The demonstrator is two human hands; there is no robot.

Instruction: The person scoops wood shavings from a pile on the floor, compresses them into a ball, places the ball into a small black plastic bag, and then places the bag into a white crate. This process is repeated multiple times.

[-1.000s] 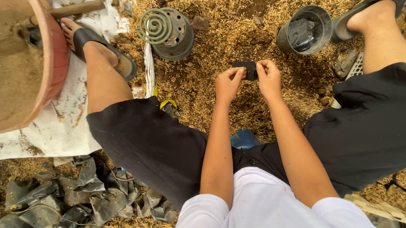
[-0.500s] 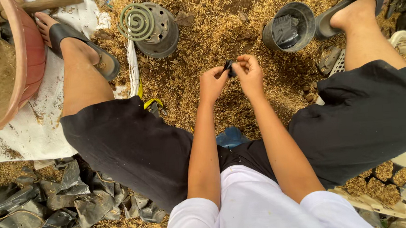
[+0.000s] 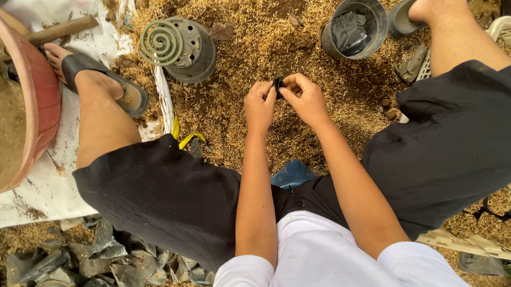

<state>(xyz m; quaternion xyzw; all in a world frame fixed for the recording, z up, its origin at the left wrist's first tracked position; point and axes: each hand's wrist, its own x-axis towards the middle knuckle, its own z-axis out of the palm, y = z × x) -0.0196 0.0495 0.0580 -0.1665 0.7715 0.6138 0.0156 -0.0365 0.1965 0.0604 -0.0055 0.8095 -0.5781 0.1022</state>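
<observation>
— Pinching a small black bag (image 3: 278, 84) between them, the left hand (image 3: 260, 105) and the right hand (image 3: 307, 99) meet over the husk-strewn ground (image 3: 249, 37). Is that how it looks?

— Yes. Both hands have their fingertips clamped on the bag, thumbs on top, and the bag sits right between the two hands, above the husks and in front of the person's knees.

— What lies beyond the hands?

— A grey pot (image 3: 354, 25) stands up and to the right, with crumpled black plastic inside it. Up and to the left an upturned pot (image 3: 194, 52) carries a green coil (image 3: 160, 43) on its top.

— And at the left edge?

— A large reddish basin (image 3: 43, 97) full of sandy soil rests on a white sheet (image 3: 40, 192), with a wooden handle (image 3: 62, 30) sticking out by its rim. The person's sandalled foot is just beside the basin.

— Anything nearer the body?

— A heap of flat black bags (image 3: 68, 267) lies at the lower left. At the lower right a white crate (image 3: 510, 246) holds filled bags topped with husks, just beside the person's other leg. A blue stool (image 3: 293, 174) shows between the thighs.
</observation>
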